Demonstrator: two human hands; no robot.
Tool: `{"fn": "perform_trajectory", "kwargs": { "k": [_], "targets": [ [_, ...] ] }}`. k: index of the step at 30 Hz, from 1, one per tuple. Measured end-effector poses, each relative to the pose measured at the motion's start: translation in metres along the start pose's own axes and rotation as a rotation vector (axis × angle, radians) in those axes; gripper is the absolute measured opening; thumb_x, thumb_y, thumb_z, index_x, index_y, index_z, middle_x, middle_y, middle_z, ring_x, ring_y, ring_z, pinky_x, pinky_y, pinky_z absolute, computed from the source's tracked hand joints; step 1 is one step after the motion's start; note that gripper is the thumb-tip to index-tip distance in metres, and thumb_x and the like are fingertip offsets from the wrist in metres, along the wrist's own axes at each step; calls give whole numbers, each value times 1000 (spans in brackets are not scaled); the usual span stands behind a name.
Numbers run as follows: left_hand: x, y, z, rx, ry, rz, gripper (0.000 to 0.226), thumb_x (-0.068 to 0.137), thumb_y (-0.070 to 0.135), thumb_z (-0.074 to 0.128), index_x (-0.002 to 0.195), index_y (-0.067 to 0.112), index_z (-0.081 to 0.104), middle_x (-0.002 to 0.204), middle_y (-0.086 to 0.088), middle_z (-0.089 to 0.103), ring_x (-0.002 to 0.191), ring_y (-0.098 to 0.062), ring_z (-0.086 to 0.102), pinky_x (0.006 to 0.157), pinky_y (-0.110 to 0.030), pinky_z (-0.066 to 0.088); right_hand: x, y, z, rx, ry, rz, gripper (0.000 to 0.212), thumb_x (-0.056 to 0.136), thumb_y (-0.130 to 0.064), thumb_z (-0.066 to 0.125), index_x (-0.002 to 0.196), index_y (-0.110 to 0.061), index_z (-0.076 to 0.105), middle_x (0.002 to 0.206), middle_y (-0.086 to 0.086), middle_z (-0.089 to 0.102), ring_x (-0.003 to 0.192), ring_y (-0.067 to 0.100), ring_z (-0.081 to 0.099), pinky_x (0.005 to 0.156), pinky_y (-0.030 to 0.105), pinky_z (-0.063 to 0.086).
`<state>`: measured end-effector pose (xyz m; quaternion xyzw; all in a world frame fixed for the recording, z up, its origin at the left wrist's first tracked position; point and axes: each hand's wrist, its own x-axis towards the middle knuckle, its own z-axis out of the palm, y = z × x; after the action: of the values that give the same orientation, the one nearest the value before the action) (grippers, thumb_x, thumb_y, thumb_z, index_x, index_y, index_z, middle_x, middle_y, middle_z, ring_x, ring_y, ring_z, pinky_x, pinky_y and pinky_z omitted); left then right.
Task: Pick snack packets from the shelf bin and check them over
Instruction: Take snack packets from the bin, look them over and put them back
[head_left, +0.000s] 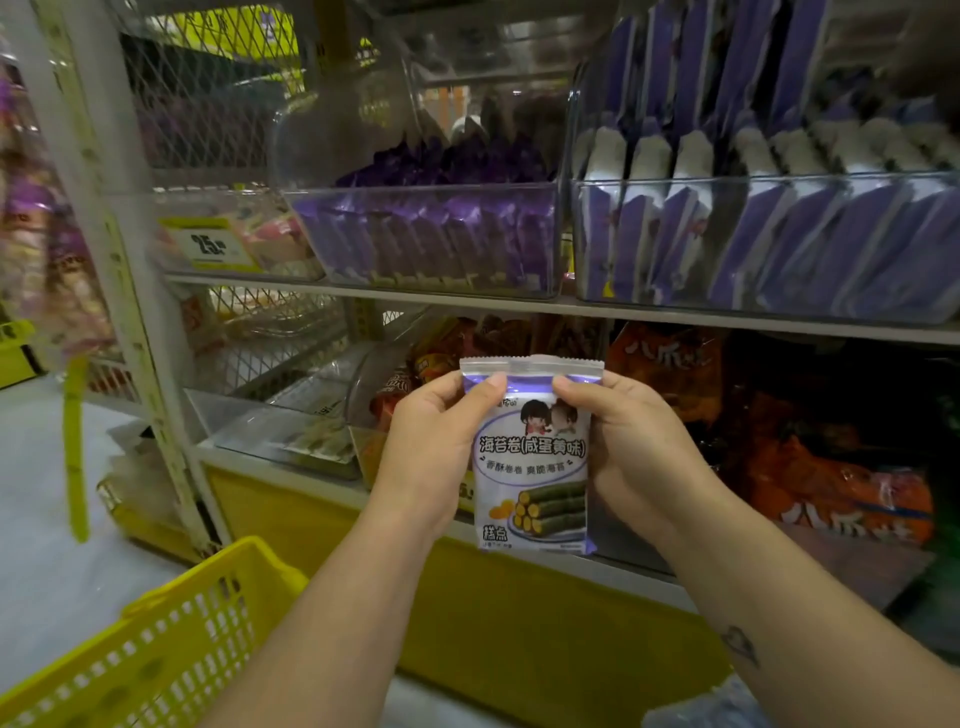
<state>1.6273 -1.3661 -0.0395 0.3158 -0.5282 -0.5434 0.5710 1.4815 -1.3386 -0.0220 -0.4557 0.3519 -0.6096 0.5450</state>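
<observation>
At the top corners of the snack packet (535, 467) the fingers (488, 383) are clamped on it. Each thumb presses on the front just under the sealed edge, and the other fingers go behind the packet, out of sight. The left hand (431, 447) grips the left side of the packet and the right hand (634, 447) grips the right side. The packet stands upright between them with its front turned to the camera. It is white and purple, with Chinese writing, two cartoon figures near the top and a picture of green rolls with yellow filling near the bottom. It is held in the air, in front of the lower shelf and below the upper shelf board (363, 292).

Both forearms run from the bottom edge of the view up to the hands; the right forearm carries a small dark tattoo (740, 644). Behind the right hand lie orange packets (810, 478) on the lower shelf. Above, two clear bins stand side by side on the upper shelf board — the middle bin (415, 191) holds dark purple packets, and the right bin (753, 182) holds rows of purple and white packets standing on edge. At the lower left, near the left forearm, is a yellow plastic basket (171, 639).
</observation>
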Motion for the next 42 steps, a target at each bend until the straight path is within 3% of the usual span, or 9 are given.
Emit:
{"fn": "perform_trajectory", "kwargs": {
  "k": [8,16,21,27,31,33,35,38,42],
  "targets": [
    [-2,7,-5,24,31,-31,30,97,27,53,83,17,77,85,-10,76,75,-17,71,70,-34,54,0,-1,-4,74,-151,89,39,98,-31,41,104,-9,73,109,20,71,102,30,69,79,38,58],
    [-5,10,-10,-70,-77,-147,38,88,39,54,104,12,74,107,-19,72,103,-32,66,94,-50,49,2,-5,-14,169,-174,264,52,85,-37,48,123,-5,60,118,19,68,108,31,66,87,45,49],
    [-5,10,-12,-159,-44,-174,31,91,33,54,97,11,75,102,-19,73,92,-27,71,83,-43,58,0,-5,-21,-14,-279,273,48,86,-45,52,123,-16,64,122,11,67,114,27,64,95,45,50],
    [-5,14,-16,-230,-21,-163,33,93,33,51,103,9,71,106,-18,73,95,-28,71,83,-46,59,-6,-10,-33,-150,-499,315,44,86,-17,63,129,-12,58,130,18,61,120,35,58,93,46,53],
    [-2,14,-20,-276,-20,-183,35,96,34,49,95,11,75,105,-17,73,95,-28,72,80,-44,60,-9,-9,-32,-186,-498,368,40,86,-22,63,125,-11,61,126,17,63,113,30,63,84,35,56],
    [-2,15,-24,-268,-65,-224,38,90,40,52,101,12,75,113,-17,71,105,-31,69,86,-50,57,-9,-9,-29,-165,-466,378,38,89,-24,61,125,-12,62,124,16,65,108,27,66,84,35,57],
    [-2,16,-31,-181,-168,-289,46,84,44,55,117,16,69,123,-15,67,114,-32,64,91,-54,53,-8,-9,-28,-118,-412,379,38,90,-23,55,125,-10,61,125,18,64,111,30,64,93,43,53],
    [-4,17,-40,-94,-387,-347,42,84,35,66,126,25,65,128,-11,65,105,-25,65,82,-44,59,-6,-9,-27,-36,-313,393,42,86,-24,53,123,-6,61,124,21,64,117,35,60,98,50,46],
    [-5,16,-41,-165,-426,-426,55,71,22,77,125,23,65,121,-10,69,92,-17,71,67,-31,60,-7,-11,-28,33,-314,430,43,88,-24,50,123,-1,60,124,24,63,115,37,61,96,48,50]
  ]
}}
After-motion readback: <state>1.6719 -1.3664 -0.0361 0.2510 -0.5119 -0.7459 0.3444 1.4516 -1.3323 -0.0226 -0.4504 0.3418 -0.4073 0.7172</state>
